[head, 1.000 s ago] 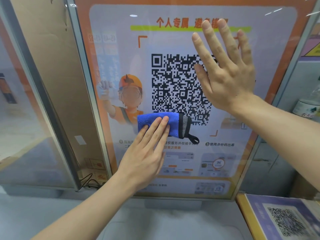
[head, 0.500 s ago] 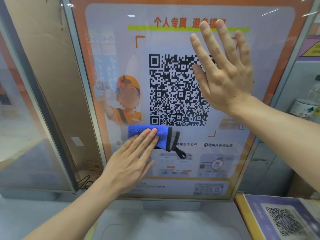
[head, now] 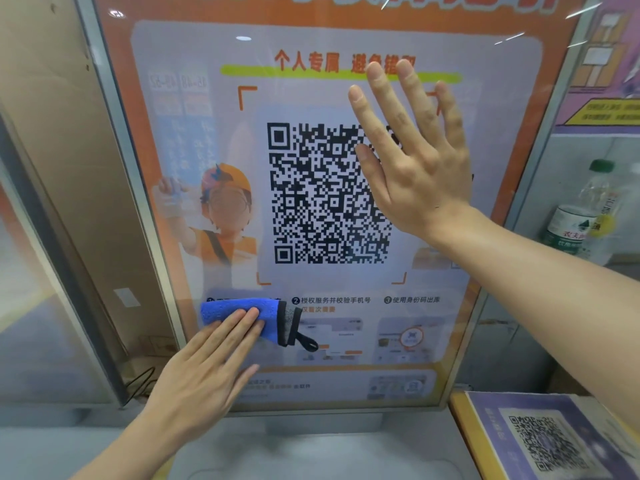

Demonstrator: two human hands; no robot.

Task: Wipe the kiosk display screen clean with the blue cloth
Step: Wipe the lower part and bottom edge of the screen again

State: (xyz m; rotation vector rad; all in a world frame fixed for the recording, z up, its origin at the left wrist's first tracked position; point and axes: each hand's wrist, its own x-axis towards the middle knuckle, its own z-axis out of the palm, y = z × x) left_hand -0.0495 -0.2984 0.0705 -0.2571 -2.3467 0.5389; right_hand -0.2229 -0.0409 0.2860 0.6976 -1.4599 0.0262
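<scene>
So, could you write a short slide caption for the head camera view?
Left hand presses a blue cloth on the lower kiosk screen; right hand lies flat over the QR code.

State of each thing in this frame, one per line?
Screen: lit, showing a QR code.
Blue cloth: folded, pressed flat to the screen's lower left.
Left hand: straight fingers on the cloth.
Right hand: spread, over the screen.
Bottle: upright, capped.

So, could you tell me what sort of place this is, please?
Probably a parcel pickup station: a kiosk screen showing a QR code with numbered steps, and a second QR sign on the counter.
</scene>
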